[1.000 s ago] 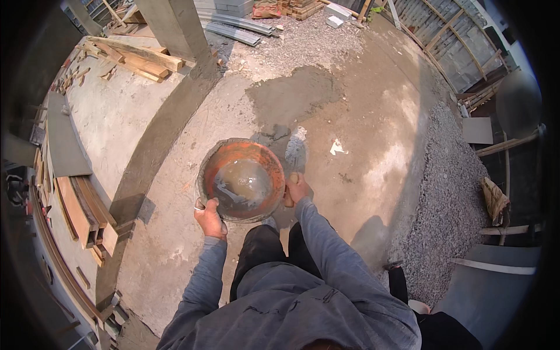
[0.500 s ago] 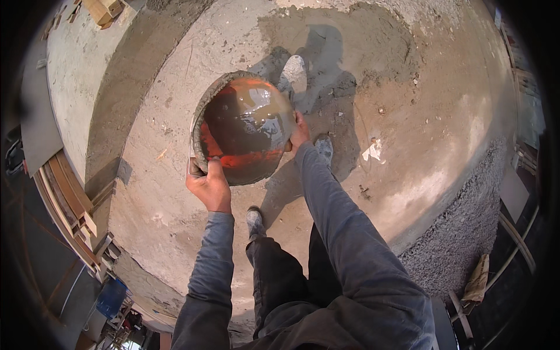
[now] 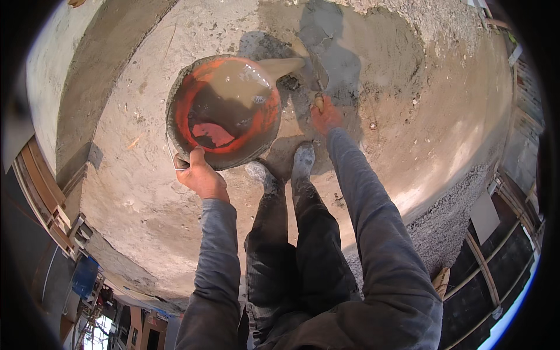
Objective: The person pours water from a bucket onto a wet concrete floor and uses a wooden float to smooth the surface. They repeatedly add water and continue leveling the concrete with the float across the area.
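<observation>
An orange bucket (image 3: 265, 125), its rim and outside crusted with grey cement, is tilted toward the far right. Muddy water (image 3: 233, 81) runs from its lip in a thick stream (image 3: 284, 66) to the ground. My left hand (image 3: 202, 177) is closed on the bucket's near-left rim, thumb on top, beside the wire handle. To the right of the bucket, my right hand (image 3: 326, 115) is wrapped round the wooden handle of a trowel (image 3: 319, 104). The trowel's blade, in my shadow beside the falling stream, is hard to make out.
A darker wet mortar patch (image 3: 388, 49) spreads across the ground at the far right. Rough gravelly concrete (image 3: 437, 233) lies along the right side. Wooden boards (image 3: 41, 175) are stacked at the left, below a raised concrete edge (image 3: 87, 87). My boots (image 3: 303, 160) stand just nearer than the bucket.
The bucket has moved slightly left and tipped, and water now pours out. My right hand has left its side and moved right with the trowel. My feet have come together.
</observation>
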A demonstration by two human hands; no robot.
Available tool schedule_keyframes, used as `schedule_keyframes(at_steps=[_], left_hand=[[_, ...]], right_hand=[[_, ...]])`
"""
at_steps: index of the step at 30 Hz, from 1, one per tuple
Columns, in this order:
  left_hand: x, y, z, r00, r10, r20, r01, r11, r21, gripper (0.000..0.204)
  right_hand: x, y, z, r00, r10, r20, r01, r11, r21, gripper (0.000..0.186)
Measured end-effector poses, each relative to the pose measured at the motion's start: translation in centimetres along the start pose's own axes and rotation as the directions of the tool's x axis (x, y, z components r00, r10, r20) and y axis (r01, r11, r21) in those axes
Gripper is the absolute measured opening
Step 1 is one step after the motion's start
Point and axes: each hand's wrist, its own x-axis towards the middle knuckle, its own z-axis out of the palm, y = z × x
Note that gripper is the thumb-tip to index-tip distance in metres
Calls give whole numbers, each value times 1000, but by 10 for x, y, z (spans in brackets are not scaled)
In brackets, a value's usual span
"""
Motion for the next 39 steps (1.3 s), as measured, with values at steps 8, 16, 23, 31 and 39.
schedule_keyframes(at_steps=[8, 16, 23, 31, 39], left_hand=[[13, -51, -74, 991, -79, -107, 69, 993, -94, 36], [23, -133, -126, 928, -196, -317, 211, 977, 14, 44], [4, -133, -111, 945, -205, -256, 227, 972, 59, 47], [-34, -140, -82, 966, -161, -200, 185, 977, 105, 40], [-51, -151, -101, 983, -150, -103, 170, 958, 232, 41]], right_hand=[[-58, 69, 66, 889, -173, 425, 311, 908, -280, 57], [118, 32, 88, 866, -382, 322, 484, 801, -353, 49], [262, 62, 25, 728, -634, -259, 570, 771, -284, 48], [64, 148, 98, 904, -375, 206, 410, 898, -164, 50], [134, 281, -40, 956, -187, -225, 116, 948, -295, 52]])
